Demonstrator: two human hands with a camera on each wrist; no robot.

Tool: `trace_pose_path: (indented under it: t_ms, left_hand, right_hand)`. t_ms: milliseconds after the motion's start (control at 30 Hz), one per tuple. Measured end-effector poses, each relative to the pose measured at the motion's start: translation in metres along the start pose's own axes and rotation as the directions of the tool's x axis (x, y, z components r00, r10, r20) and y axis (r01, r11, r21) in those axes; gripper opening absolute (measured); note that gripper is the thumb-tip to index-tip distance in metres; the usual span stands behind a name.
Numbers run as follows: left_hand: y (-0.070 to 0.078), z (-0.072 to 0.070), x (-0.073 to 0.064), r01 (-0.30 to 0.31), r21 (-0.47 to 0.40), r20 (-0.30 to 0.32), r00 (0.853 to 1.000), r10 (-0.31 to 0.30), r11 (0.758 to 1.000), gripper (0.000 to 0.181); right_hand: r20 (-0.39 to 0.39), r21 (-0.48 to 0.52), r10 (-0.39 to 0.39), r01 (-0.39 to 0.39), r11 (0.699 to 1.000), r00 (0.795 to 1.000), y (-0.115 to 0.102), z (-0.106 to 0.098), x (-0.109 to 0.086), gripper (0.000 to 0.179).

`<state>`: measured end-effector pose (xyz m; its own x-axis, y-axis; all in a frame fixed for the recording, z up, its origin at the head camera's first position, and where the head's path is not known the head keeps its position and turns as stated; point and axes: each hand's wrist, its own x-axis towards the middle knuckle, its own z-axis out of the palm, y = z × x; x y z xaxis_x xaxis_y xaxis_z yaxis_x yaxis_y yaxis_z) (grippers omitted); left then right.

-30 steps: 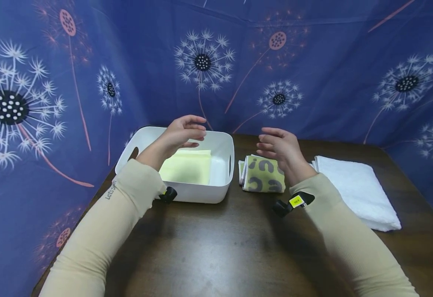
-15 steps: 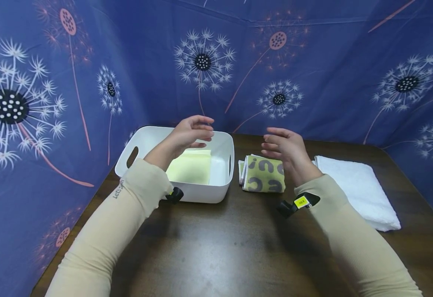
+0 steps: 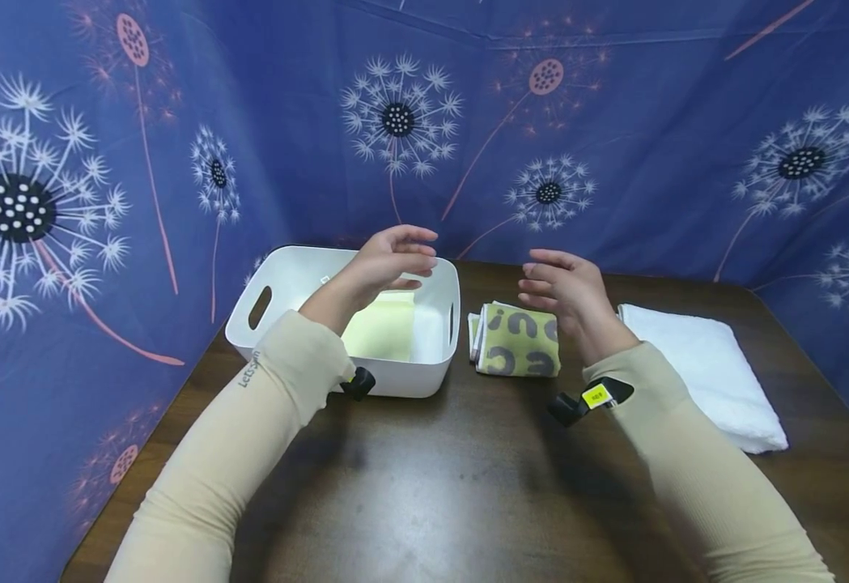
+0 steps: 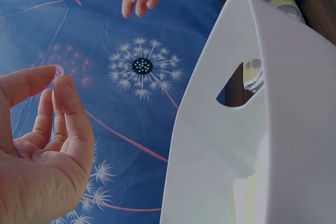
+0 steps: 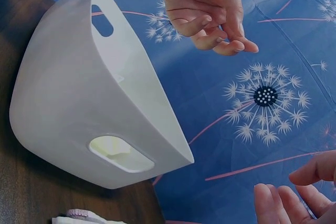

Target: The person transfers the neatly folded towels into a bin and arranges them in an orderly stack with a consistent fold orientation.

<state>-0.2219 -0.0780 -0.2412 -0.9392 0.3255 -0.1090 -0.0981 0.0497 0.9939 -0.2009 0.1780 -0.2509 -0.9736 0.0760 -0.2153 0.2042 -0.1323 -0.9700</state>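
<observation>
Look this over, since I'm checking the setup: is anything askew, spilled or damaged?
Only the patterned cloth looks slightly uneven: layers jut out at its left edge in the head view. No spill or damage shows; the white bin stands upright and the white towel lies folded.

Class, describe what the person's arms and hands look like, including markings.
Left hand and right hand are bare. The long left sleeve is beige with dark lettering; the right sleeve is beige too. Each wrist has a black device, the right one with a yellow label.
</observation>
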Motion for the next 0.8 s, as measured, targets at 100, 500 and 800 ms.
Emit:
trace_pose_path:
  t_ms: [100,500,800]
  left_hand:
    - [0.002,0.004,0.002,-0.001,-0.001,0.008,1.0,0.001,1.0,0.039]
    - [0.008,0.019,0.006,-0.005,-0.008,0.019,1.0,0.006,1.0,0.038]
    - [0.006,0.03,0.008,-0.005,-0.02,0.031,1.0,0.005,1.0,0.037]
  right_hand:
    - [-0.003,0.005,0.002,-0.002,1.0,1.0,-0.001,-0.003,-0.001,0.038]
    - [-0.011,-0.007,-0.005,0.005,1.0,1.0,-0.001,-0.008,-0.004,0.036]
    - [-0.006,-0.011,-0.01,0.01,1.0,1.0,-0.001,-0.009,-0.002,0.037]
